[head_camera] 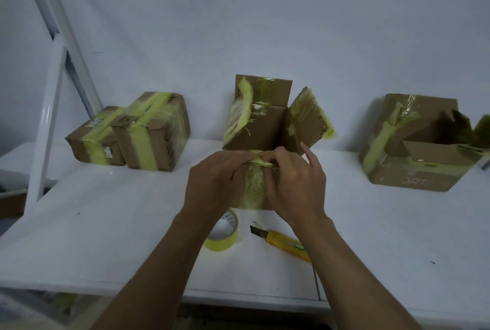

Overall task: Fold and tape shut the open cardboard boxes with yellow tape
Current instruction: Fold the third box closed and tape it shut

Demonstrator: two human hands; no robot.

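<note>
Left hand (220, 178) and right hand (294, 181) meet at the near top edge of the middle box (265, 128). Both pinch a crumpled tape strip (261, 162) between thumb and fingertips; the right index finger sticks out free. The box stands mid-table against the back wall, flaps up and open, old yellow tape hanging off them.

Step looks like dealing with the near flap's tape before folding; nothing is closed yet. Next: fold the flaps in, hold them down, then reach for the tape roll (222, 244) and knife (281, 239), which lie just below the wrists on the table (132, 223).

Two taped boxes (156, 130) sit at left. Another open box (419, 160) waits at right.
</note>
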